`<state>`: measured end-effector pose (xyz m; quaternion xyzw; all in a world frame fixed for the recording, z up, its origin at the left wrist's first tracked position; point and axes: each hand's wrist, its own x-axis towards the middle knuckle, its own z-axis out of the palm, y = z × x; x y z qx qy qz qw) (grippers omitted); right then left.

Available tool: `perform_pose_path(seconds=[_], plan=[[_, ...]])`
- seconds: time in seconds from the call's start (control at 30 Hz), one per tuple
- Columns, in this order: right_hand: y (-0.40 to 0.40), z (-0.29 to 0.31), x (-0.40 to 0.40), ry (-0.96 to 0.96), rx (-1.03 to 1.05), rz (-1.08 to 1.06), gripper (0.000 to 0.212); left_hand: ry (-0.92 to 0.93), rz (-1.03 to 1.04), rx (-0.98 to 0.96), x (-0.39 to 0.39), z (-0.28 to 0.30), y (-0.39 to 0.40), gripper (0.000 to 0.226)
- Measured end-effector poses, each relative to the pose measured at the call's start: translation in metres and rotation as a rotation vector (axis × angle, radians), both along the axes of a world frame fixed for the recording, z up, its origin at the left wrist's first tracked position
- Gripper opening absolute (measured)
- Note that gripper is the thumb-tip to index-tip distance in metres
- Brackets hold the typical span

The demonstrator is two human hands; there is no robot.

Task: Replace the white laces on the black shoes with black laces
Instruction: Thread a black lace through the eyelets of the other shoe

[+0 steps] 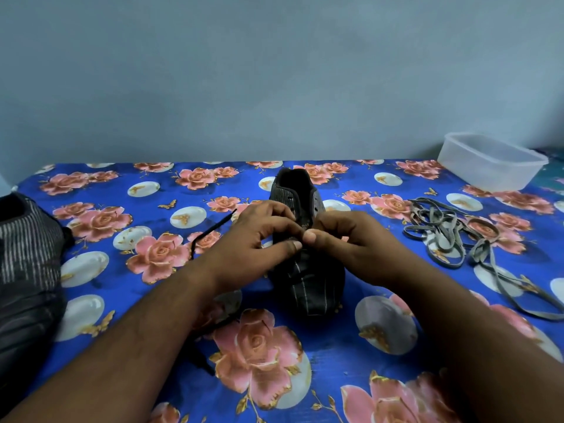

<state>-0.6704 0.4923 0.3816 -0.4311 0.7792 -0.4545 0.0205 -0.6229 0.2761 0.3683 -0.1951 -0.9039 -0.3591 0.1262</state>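
While both my left hand (262,230) and right hand (345,239) meet over the black shoe (308,279), toe toward me, their fingers pinch the black lace (210,232), whose free end trails left, nearer my left

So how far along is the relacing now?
Done: the white laces lie loose on the cloth, right of the middle shoe. In hand: left hand and right hand work the black lace at its eyelets. Left: its upper eyelets; the left-edge shoe is unclear.
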Motion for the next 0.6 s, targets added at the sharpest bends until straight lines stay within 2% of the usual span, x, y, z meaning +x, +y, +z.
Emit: perform_pose_path(seconds=[0.07,0.17,0.4,0.5,0.57,0.6], plan=[[0.000,0.001,0.001,-0.015,-0.020,-0.003,0.041,0.003,0.006,-0.026,0.000,0.000,0.002,0.009],[0.003,0.003,-0.001,-0.214,-0.069,0.086,0.023,0.038,0.033,-0.018,-0.001,-0.005,0.006,0.017],[0.030,0.028,-0.010,-0.732,-0.547,0.153,0.021,-0.016,0.039,0.124,-0.004,-0.008,0.008,0.017],[0.044,0.033,-0.022,-0.758,-0.683,-0.054,0.021,-0.031,0.034,0.145,-0.004,-0.009,0.008,0.016],[0.056,0.031,-0.036,-0.616,-0.668,-0.337,0.020,-0.038,0.031,0.154,-0.005,-0.009,0.008,0.017],[0.062,0.028,-0.044,-0.486,-0.598,-0.503,0.017,-0.037,0.029,0.158,-0.005,-0.009,0.008,0.017]])
